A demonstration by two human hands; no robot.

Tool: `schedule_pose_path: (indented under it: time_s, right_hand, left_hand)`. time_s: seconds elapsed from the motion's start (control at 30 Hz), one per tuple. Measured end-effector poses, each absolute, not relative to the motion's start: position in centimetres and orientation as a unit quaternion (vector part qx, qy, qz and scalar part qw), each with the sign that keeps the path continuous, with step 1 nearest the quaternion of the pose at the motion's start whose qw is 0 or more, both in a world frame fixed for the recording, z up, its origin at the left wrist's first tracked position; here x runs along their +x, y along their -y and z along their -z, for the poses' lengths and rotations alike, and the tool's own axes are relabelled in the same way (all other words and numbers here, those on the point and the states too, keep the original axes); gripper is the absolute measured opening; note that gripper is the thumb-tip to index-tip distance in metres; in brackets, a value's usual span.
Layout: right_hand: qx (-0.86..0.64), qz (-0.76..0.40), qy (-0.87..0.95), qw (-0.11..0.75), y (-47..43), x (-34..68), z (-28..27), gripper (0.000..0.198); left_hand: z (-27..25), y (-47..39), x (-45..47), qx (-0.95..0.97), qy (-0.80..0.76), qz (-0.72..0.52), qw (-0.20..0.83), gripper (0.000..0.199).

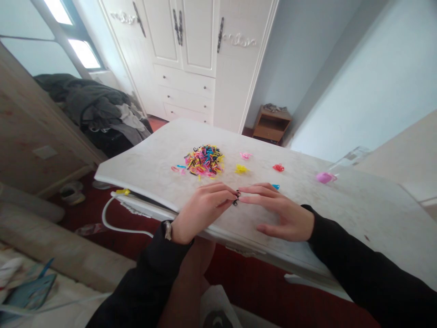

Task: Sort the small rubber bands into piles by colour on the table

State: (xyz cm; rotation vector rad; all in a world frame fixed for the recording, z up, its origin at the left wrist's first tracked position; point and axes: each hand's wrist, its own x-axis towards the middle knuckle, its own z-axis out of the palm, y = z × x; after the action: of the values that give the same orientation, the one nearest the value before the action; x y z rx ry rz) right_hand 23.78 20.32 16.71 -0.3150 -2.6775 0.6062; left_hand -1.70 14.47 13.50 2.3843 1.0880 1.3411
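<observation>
Black rubber bands (235,199), small and loop-shaped, lie at the fingertips of both hands near the table's front edge. My left hand (206,205) has its fingers pressed together, pinching at them. Reaching in from the other side, my right hand (280,209) touches them with its fingertips; its fingers are stretched and the thumb is apart. Beyond the hands is a mixed pile of coloured rubber bands (205,160). To its right are small groups of pink bands (245,156), yellow bands (241,169) and red bands (278,167). Blue bands (276,187) show partly behind my right hand.
The white table (164,150) has a raised front edge. A pink-purple object (326,177) and a clear plastic box (351,157) are on its right side. A white cable (105,218) hangs at the left edge. A wardrobe (191,54) stands behind.
</observation>
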Motion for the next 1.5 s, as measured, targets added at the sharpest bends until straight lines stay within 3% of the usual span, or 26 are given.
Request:
schedule_pose_path:
  time_s: [0.23,0.93,1.27,1.5]
  right_hand:
    - [-0.097,-0.222,0.952,0.189,-20.4,23.8,-16.4,0.071]
    - [-0.139,-0.213,0.938,0.235,-20.6,23.8,-16.7,0.047]
    - [-0.139,-0.212,0.952,0.174,-20.9,23.7,-15.8,0.053]
    - [-0.151,-0.194,0.947,0.207,-20.7,23.8,-15.9,0.053]
  left_hand:
    - [-13.3,-14.5,-1.7,0.800,-0.357,-0.474,0.089,0.013]
    - [-13.4,-14.7,-1.6,0.708,-0.452,-0.531,0.112,0.005]
    - [-13.6,-14.8,-1.5,0.691,-0.471,-0.532,0.136,0.013]
    - [-14.0,-14.5,-1.4,0.706,-0.458,-0.509,0.181,0.019]
